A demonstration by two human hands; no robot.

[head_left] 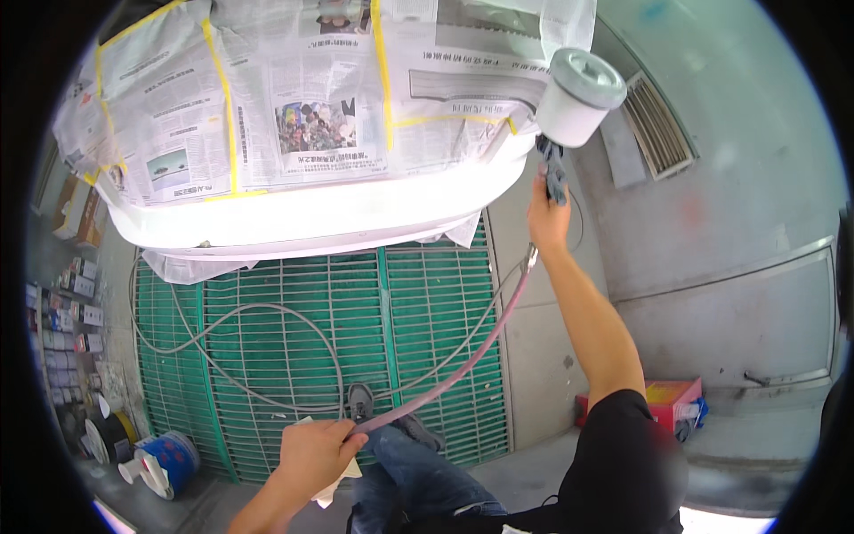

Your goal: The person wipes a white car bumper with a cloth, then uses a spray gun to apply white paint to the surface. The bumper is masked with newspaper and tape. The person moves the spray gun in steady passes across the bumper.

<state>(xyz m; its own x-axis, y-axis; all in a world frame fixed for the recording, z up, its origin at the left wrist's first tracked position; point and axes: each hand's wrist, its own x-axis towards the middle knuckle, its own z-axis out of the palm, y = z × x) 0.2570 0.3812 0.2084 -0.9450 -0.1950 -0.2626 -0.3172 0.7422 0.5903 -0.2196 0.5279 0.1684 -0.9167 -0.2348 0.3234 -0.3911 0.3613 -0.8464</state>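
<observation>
My right hand [547,218], arm stretched far forward, is closed round the handle of a spray gun [553,169]. On top of the gun sits a white paint cup [572,111] with a grey lid, beside the right end of a white car bumper [329,218]. Newspaper sheets [294,80] held by yellow tape cover the area above the bumper. From the gun's base a pinkish air hose [471,360] curves down to my left hand [316,454], which grips it near my body. A cream-coloured cloth or paper [338,488] pokes out under that hand.
Underfoot lies a green floor grating [436,320], with a grey hose [267,307] looped across it. Cans and boxes [67,338] line the left side, near a blue drum [173,458]. At right are a grey wall [712,240] and a red box [672,400].
</observation>
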